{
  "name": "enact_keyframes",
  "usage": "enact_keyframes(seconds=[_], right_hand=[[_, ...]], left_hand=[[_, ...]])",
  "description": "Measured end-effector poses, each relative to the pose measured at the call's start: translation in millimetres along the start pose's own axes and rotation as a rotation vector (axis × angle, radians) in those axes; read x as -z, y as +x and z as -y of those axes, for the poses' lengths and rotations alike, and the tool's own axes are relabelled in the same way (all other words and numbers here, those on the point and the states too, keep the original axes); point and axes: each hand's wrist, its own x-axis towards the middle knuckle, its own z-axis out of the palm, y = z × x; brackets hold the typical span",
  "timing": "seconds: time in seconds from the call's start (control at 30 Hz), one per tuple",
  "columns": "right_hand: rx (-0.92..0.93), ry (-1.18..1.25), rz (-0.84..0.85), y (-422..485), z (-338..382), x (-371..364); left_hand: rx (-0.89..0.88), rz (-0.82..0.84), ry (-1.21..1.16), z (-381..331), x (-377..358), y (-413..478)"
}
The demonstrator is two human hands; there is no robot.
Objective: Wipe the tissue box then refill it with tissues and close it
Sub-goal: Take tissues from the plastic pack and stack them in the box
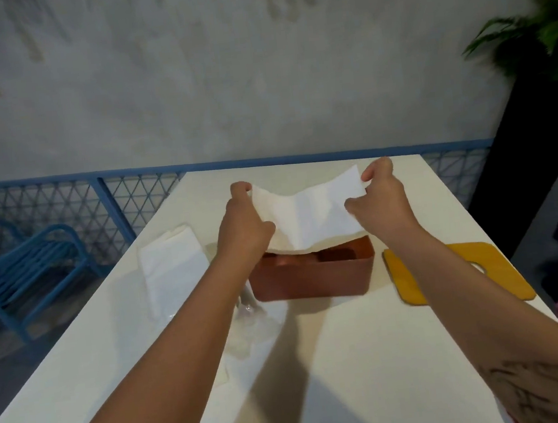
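A reddish-brown tissue box (312, 278) stands open on the white table (372, 356), its lid off. Just above its opening hangs a stack of white tissues (312, 218), sagging in the middle. My left hand (244, 222) grips the stack's left end and my right hand (380, 193) grips its right end. The yellow lid (497, 267) with a cut-out slot lies flat to the right of the box, partly under my right forearm. A second pile of white tissues (173, 267) lies on the table to the left.
Crumpled clear plastic wrap (252, 328) lies by my left forearm, left of the box. A blue mesh railing (97, 202) runs behind the table, a blue chair (29, 272) stands far left, and a dark planter with a green plant (535, 39) stands at right.
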Motion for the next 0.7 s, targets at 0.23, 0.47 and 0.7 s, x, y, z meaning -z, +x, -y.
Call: enact_keyframes(seconds=[0.23, 0.47, 0.7], right_hand=[[0.083, -0.499, 0.239, 17.8, -14.6, -30.4], [0.081, -0.775, 0.391, 32.5, -32.6, -54.0], [0.034, -1.057, 0.523, 45.1, -39.5, -69.7]], left_hand=[[-0.109, 0.206, 0.434, 8.7, -23.2, 21.2], [-0.053, 0.409, 0.643, 19.7, -39.8, 34.8], [0.218, 0.579, 0.739, 17.7, -56.0, 51.3]])
